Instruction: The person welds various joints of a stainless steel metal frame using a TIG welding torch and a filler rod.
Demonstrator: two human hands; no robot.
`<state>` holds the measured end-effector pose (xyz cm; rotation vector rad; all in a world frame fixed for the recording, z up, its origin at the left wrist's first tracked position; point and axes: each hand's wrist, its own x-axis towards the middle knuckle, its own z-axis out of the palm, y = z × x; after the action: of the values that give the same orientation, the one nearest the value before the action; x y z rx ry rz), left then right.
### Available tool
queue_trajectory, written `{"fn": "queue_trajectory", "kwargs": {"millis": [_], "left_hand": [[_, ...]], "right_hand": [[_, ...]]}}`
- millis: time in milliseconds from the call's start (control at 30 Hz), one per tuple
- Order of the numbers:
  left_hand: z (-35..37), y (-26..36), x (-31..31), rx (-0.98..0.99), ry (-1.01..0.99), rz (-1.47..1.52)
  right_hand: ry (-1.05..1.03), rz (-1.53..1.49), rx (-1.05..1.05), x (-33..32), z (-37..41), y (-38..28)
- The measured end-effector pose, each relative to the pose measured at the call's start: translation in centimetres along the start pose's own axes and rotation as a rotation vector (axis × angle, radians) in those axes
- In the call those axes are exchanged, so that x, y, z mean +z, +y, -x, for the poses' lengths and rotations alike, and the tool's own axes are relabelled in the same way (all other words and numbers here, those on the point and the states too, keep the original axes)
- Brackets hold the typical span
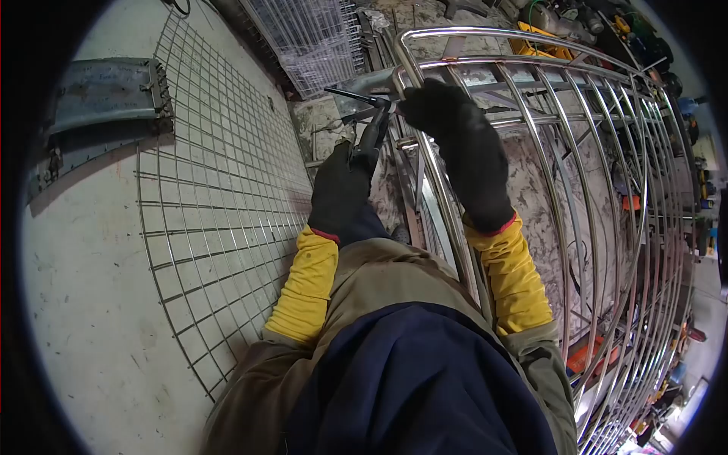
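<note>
A black torch-like tool with a long thin dark tip at its upper end is held in my left hand, whose black glove is wrapped round its handle. My right hand, also in a black glove, is at the tubes of a shiny metal frame, close to the head of the tool. Its fingers are bent and partly hidden, and what they touch cannot be made out. Yellow cuffs cover both forearms. The frame has curved parallel bars and runs down my right side.
A wire grid leans along the pale wall on the left, near a bent metal piece. Stacked wire racks stand at the top. Yellow and orange objects lie beyond and beneath the frame's bars.
</note>
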<state>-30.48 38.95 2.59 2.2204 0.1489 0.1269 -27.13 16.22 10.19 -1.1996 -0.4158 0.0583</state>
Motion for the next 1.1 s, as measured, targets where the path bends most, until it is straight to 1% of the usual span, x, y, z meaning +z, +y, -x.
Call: {"fn": "queue_trajectory", "kwargs": {"millis": [33, 67, 100, 133, 167, 233, 300, 367, 433, 500, 567, 633, 667, 733, 800, 833, 867, 900, 933, 1000, 1033, 1100], "left_hand": [[-0.1, -0.1, -0.1, -0.024, -0.013, 0.042], [-0.2, -0.1, -0.3, -0.048, -0.026, 0.085], [-0.2, 0.1, -0.6, -0.066, -0.06, 0.121], [-0.2, 0.3, -0.8, -0.084, -0.096, 0.158], [-0.3, 0.1, -0.8, -0.085, -0.097, 0.158], [-0.4, 0.0, -0.8, -0.014, -0.065, 0.102], [-0.3, 0.2, -0.8, -0.006, -0.054, 0.097], [-0.2, 0.8, -1.0, 0.002, -0.046, 0.09], [-0.1, 1.4, -1.2, -0.05, -0.084, 0.098], [0.0, 0.9, -0.6, -0.053, -0.078, 0.083], [0.1, 0.7, -0.1, 0.002, -0.017, 0.051], [0.2, 1.3, -0.2, 0.067, 0.04, 0.013], [0.1, 1.2, -0.2, 0.068, 0.043, 0.013], [0.1, 0.8, 0.0, 0.009, 0.002, 0.032], [-0.1, 0.6, -0.2, -0.052, -0.038, 0.048], [0.0, 0.7, -0.3, 0.011, 0.023, 0.02], [0.0, 0.8, -0.5, 0.011, 0.022, 0.021], [0.0, 1.1, -0.8, 0.003, -0.011, 0.037], [0.0, 1.4, -1.1, -0.005, -0.044, 0.054], [-0.1, 1.8, -1.4, -0.022, -0.068, 0.064], [0.0, 1.8, -1.5, -0.038, -0.091, 0.075], [-0.1, 1.2, -1.1, -0.004, -0.057, 0.066]], "right_hand": [[0.012, 0.004, -0.031, 0.2, -0.4, -0.4], [0.043, -0.126, -0.096, 0.6, -0.3, -0.1], [0.044, -0.126, -0.095, 0.5, -0.3, 0.0], [0.054, -0.188, -0.109, 0.2, -0.3, 0.2], [0.064, -0.251, -0.123, -0.1, -0.3, 0.4], [0.083, -0.257, -0.113, -0.5, -0.4, 0.9], [0.101, -0.264, -0.105, -0.6, -0.4, 1.1], [0.079, -0.248, -0.112, -0.5, -0.5, 1.0], [0.08, -0.223, -0.107, 0.1, -0.5, 0.6], [0.081, -0.199, -0.102, 0.3, -0.5, 0.4], [-0.072, -0.084, -0.1, 0.4, -0.6, 0.3], [-0.096, -0.042, -0.077, 0.8, -0.2, -0.2], [-0.12, 0.002, -0.051, 1.1, 0.0, -0.5], [-0.146, 0.047, -0.026, 1.0, -0.1, -0.8], [0.002, 0.072, -0.002, 0.3, -0.5, -0.8], [0.002, 0.073, -0.001, 0.2, -0.5, -0.7], [0.011, 0.004, -0.031, 0.0, -0.5, -0.4], [0.02, -0.065, -0.061, -0.1, -0.4, -0.1], [0.021, -0.065, -0.06, -0.1, -0.3, 0.0], [0.051, -0.173, -0.11, 0.0, -0.2, 0.1], [0.05, -0.173, -0.108, 0.1, -0.2, 0.1], [0.111, -0.191, -0.142, 0.4, -0.2, 0.3]]}}
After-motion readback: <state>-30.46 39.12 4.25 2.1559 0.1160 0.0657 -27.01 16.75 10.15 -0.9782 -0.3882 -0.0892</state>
